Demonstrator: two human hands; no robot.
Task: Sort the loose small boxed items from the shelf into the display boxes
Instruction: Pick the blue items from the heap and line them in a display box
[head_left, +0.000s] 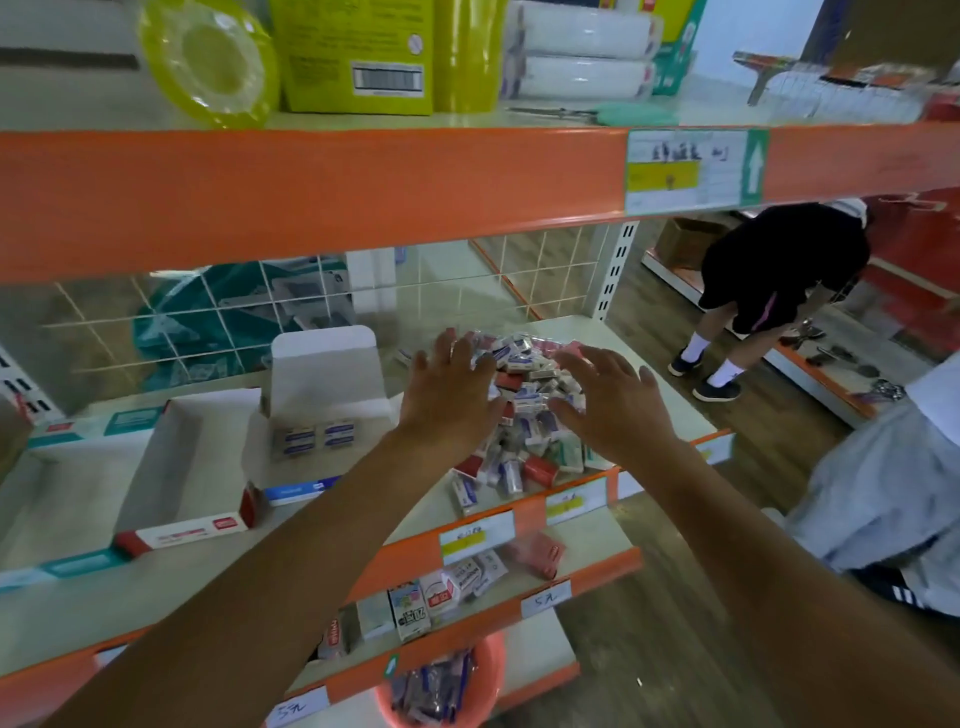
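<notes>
Loose boxes (525, 387) lie partly under left hand (448, 397), right hand (615, 410)

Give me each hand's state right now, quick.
Left hand: open, fingers spread over the pile of small boxes, holding nothing.
Right hand: open, fingers spread over the same pile, holding nothing.

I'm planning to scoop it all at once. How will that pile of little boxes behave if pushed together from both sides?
The pile of little boxes is loose and jumbled, so it will probably slide apart. Several lie at the shelf edge, so some may drop off.
</notes>
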